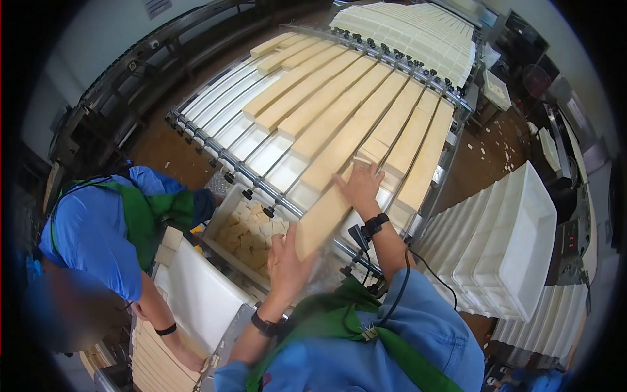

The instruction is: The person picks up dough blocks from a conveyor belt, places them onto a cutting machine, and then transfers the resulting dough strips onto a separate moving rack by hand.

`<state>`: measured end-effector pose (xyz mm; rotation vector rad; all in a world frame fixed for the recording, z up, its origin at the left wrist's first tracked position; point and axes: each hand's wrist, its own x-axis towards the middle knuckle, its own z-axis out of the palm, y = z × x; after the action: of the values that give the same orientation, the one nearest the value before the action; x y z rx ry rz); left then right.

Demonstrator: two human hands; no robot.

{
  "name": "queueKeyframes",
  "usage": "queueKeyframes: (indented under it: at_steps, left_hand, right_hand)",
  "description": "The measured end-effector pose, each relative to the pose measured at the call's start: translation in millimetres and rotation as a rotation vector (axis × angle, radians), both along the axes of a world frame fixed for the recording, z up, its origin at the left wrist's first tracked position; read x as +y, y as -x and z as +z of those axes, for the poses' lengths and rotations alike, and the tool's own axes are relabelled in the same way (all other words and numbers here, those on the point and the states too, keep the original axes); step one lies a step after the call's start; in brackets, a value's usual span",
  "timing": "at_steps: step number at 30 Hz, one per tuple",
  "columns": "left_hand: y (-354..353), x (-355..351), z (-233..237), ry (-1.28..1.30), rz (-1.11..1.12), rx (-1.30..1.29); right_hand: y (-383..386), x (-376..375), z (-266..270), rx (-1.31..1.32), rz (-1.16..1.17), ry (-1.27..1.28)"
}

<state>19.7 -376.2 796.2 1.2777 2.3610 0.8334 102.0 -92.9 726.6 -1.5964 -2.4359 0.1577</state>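
Note:
Long pale slabs (pixel 339 111) lie in rows on a slanted rack of white channels (pixel 235 124). One slab (pixel 323 219) juts off the rack's near end. My left hand (pixel 287 264) is cupped against that slab's near end and grips it. My right hand (pixel 359 186) rests flat, fingers spread, on top of the same slab higher up. Both wrists wear dark bands, and a black cable runs from the right one.
A co-worker in blue with a green apron (pixel 111 222) bends at the left, hand on a stack of slabs (pixel 160 356). A bin of cut cubes (pixel 248 238) sits under the rack. Stacked white trays (pixel 516 248) stand at right; more cut blocks (pixel 411 29) lie beyond.

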Motion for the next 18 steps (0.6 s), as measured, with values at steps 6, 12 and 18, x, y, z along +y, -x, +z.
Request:
queueKeyframes:
  at_steps: [6,12,18]
  left_hand:
    - [1,17,5,-0.008,-0.054,-0.046]
    - [-3,61,-25,-0.095,-0.054,-0.048]
    - [5,50,-32,-0.195,-0.053,-0.126]
  right_hand:
    - [0,-1,4,0.167,-0.081,-0.04]
    - [-5,-4,-7,0.301,-0.012,-0.356]
    - [-32,-75,-38,0.597,0.379,0.02]
